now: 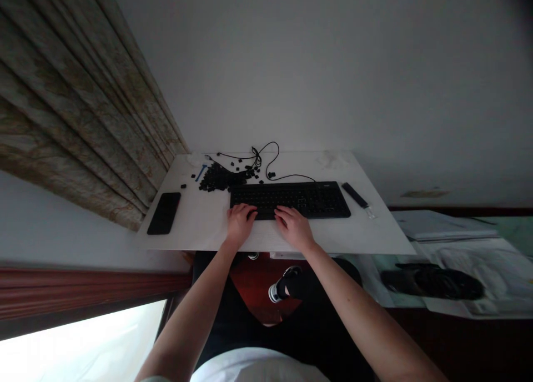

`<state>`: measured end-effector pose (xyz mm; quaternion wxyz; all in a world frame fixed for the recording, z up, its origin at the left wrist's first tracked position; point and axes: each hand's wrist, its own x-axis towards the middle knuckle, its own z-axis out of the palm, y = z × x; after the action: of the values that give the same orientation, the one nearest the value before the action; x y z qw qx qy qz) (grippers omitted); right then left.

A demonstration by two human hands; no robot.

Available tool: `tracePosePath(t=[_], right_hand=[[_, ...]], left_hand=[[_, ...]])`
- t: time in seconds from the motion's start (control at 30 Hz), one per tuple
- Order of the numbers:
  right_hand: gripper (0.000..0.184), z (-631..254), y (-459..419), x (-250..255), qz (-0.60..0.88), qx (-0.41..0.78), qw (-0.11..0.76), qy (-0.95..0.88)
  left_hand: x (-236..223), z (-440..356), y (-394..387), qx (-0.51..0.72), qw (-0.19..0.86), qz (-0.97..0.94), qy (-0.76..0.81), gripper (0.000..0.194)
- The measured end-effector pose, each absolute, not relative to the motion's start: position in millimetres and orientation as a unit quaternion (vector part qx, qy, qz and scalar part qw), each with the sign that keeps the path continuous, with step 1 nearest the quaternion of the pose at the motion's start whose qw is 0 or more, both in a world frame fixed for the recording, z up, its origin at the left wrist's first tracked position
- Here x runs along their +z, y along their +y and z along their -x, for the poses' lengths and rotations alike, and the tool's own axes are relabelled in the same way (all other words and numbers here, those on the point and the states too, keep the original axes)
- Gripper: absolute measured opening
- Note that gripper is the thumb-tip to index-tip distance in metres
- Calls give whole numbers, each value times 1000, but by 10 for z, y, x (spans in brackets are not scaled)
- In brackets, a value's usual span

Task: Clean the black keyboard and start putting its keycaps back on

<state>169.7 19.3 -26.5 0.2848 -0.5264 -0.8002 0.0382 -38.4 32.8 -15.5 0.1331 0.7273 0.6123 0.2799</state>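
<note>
OK, here we go: both hands down on the black kbd [291, 200], which sits flat on a white desk board [195, 232], near its front edge. L hand [240, 225] is on the kbd's lower-left part, fingers [250, 212] curled over the keys. R hand [293, 228] is just right of it, around mid-board, fingers [281, 212] on the keys too. Neither looks clenched, but are they pinching anything? Can't tell from here, the fingers hide it.

Left of the kbd, right beside it: a big heap of loose black keycaps [220, 177], w/ a few strays [183, 186] scattered further out. Small blue tool [200, 172] lies just past the heap, not touching either hand. Black cable [266, 159] loops behind the kbd, coiled near the back edge of the board. Black smartphone [164, 213] lies face-up(ish) at far left, well apart from the hands. Slim black bar [355, 195] w/ a clear tip sits right of the kbd.

Labels? Tiny mark on the kbd's top-right [325, 185], too small to read, and no brand legible anywhere. Papers [445, 226] on a lower surface off to the right, striped curtain [83, 110] up left.
</note>
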Motion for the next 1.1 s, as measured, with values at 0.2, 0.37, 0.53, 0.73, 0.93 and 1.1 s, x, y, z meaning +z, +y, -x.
tracePosePath(t=[0.2, 0.37, 0.53, 0.73, 0.93, 1.1], right_hand=[[27, -1690, 191, -287, 528, 25, 274, -804], [30, -1678, 187, -257, 532, 20, 260, -806], [30, -1678, 182, -184, 526, 32, 237, -816], [25, -1753, 250, -78, 504, 49, 215, -835], [11, -1863, 565, -42, 493, 195, 254, -809], [7, -1896, 818, 17, 519, 312, 234, -761]], left_hand=[[-156, 390, 332, 275, 135, -725, 617, 14], [-115, 375, 351, 252, 132, -730, 621, 14], [-14, 370, 443, 213, 156, -719, 642, 8], [122, 399, 600, 142, 174, -754, 617, 7], [187, 480, 821, 120, 251, -799, 533, 6], [169, 532, 923, 114, 284, -804, 510, 5]])
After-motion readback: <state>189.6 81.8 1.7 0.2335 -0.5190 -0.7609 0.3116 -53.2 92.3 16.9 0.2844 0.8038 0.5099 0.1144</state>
